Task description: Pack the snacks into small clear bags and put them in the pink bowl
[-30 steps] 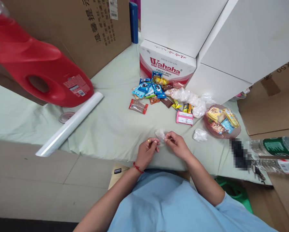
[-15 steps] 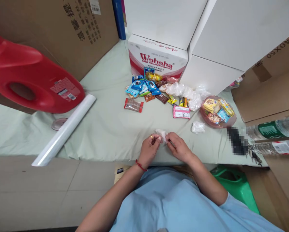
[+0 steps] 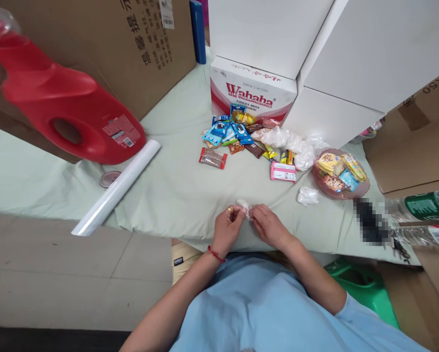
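Observation:
Between my two hands is a small crumpled clear plastic bag (image 3: 243, 204), near the front edge of the table. My left hand (image 3: 228, 226) pinches it from the left, thumb against fingers. From the right, my right hand (image 3: 269, 226) has its fingertips closed on the same plastic. Another crumpled plastic bag (image 3: 308, 195) lies to the right of my hands. Beyond them rests a pink-and-white packet (image 3: 283, 172), and farther left a red-ended brown snack packet (image 3: 212, 158). Several more balled plastic bags (image 3: 305, 159) sit behind the pink packet.
Wrapped snacks (image 3: 224, 133) are heaped before a Wahaha carton (image 3: 254, 93). On the right stand a pink bowl (image 3: 364, 188) of snacks and two plastic bottles (image 3: 428, 205). A white roll (image 3: 116, 188) and a red jug (image 3: 90, 117) lie left. A green stool (image 3: 381, 298) is below.
The view has shifted, so the table things appear farther right. Both hands stay on the plastic bag, which looks slightly more bunched, and my right hand has come a little closer to my left.

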A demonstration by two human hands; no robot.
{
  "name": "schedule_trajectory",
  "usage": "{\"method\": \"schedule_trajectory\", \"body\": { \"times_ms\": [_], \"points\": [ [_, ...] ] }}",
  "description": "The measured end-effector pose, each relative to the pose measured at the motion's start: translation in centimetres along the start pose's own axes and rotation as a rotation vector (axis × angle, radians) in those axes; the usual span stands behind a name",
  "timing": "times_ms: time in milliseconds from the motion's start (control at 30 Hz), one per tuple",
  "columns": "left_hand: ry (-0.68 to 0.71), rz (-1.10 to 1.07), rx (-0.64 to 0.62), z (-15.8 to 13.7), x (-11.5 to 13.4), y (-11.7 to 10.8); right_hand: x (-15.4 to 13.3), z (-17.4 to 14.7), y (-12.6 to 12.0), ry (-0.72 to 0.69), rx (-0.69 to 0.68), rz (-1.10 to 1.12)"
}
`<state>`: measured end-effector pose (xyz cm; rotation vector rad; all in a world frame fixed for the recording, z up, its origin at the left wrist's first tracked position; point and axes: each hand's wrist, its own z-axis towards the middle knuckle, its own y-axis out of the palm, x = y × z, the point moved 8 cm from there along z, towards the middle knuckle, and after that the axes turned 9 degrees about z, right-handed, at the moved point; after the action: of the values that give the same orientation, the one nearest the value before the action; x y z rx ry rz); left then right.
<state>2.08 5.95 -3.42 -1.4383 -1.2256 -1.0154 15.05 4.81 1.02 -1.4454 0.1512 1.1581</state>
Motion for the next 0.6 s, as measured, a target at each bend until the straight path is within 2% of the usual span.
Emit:
{"method": "schedule_trajectory", "body": {
  "times_ms": [67,133,233,367,467,600],
  "points": [
    [-0.002,0.018,-0.009,0.0,-0.1,0.1,-0.1,0.0,-0.1,0.012,0.002,0.048],
    [0.019,0.032,-0.016,0.0,0.0,0.1,-0.2,0.0,-0.4,0.061,0.012,0.193],
    [0.074,0.059,-0.006,-0.1,0.4,0.1,0.8,0.2,-0.8,0.249,0.068,0.474],
    [0.139,0.072,-0.028,-0.3,1.0,0.2,2.4,0.3,-1.2,0.442,0.199,0.66],
    [0.101,-0.047,-0.099,-0.1,0.6,0.1,3.3,0.4,-1.5,0.488,0.248,0.811],
    [-0.019,-0.261,-0.194,0.4,-0.2,-0.7,4.8,-0.4,-2.9,0.569,0.325,1.044]
  ]
}}
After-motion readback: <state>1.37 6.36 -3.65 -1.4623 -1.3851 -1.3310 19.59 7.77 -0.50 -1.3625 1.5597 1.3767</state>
